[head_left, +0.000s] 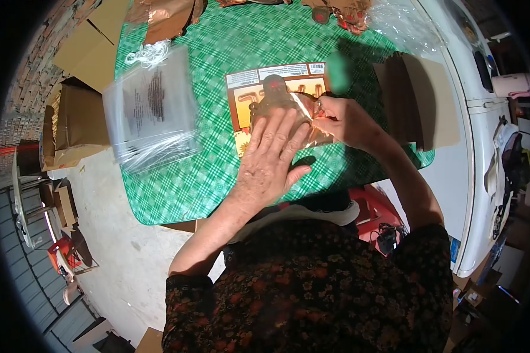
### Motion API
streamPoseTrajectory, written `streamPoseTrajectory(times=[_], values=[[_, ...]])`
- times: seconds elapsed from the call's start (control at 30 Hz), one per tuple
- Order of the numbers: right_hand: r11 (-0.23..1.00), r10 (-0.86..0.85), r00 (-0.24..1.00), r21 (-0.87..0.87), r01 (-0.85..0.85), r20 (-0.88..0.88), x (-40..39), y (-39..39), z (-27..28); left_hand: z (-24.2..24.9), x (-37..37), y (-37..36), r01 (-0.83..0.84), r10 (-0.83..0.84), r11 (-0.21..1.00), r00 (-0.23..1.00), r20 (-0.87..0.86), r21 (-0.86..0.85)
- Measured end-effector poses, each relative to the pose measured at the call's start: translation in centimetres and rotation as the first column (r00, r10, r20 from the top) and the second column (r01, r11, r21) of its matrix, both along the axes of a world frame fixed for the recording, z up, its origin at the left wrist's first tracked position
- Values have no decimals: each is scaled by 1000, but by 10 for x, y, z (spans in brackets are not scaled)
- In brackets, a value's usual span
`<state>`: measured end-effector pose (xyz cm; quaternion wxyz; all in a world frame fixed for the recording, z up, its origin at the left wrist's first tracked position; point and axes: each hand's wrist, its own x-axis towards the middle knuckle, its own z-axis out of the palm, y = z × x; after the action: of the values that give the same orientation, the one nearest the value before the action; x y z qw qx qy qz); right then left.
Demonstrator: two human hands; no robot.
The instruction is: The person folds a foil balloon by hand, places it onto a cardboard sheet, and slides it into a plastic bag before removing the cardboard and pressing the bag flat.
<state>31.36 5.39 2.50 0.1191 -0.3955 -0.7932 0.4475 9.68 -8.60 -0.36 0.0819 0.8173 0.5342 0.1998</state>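
A shiny copper-coloured foil piece point(275, 88) lies on a printed brown and yellow card point(232, 100) on the green checked tablecloth point(159, 197). My left hand point(271, 156) rests flat over the foil, palm down, its fingers spread and pointing away from me. At the foil's right side, my right hand point(344, 122) pinches its edge between thumb and fingers. Part of the card and foil is hidden under my left hand.
Clear plastic bags point(150, 112) are stacked on the left, with white string point(148, 54) at their top. More copper foil point(169, 17) lies along the far edge. Brown cardboard point(415, 100) is at the right, below crumpled clear plastic point(403, 26). An open carton point(76, 123) stands left of the table.
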Motion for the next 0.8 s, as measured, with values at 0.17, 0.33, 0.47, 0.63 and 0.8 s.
streamPoseTrajectory(times=[0.17,0.33,0.47,0.63,0.8], values=[[998,-38,998,43,40,-53,-1,-2,-7,-8,2,1,-42,40,999,997,-65,-33],[978,-159,979,111,174,-131,-11,-12,-9,-8,3,2,-56,53,998,996,-73,-38],[956,-62,971,267,125,-231,-24,-9,-7,-7,3,2,-61,58,997,995,-82,-37],[961,72,986,277,-27,-153,-39,16,-11,-8,3,1,-68,64,997,993,-95,-35],[874,64,998,482,-58,4,-48,12,-14,-11,4,1,-73,72,997,996,-61,-8]])
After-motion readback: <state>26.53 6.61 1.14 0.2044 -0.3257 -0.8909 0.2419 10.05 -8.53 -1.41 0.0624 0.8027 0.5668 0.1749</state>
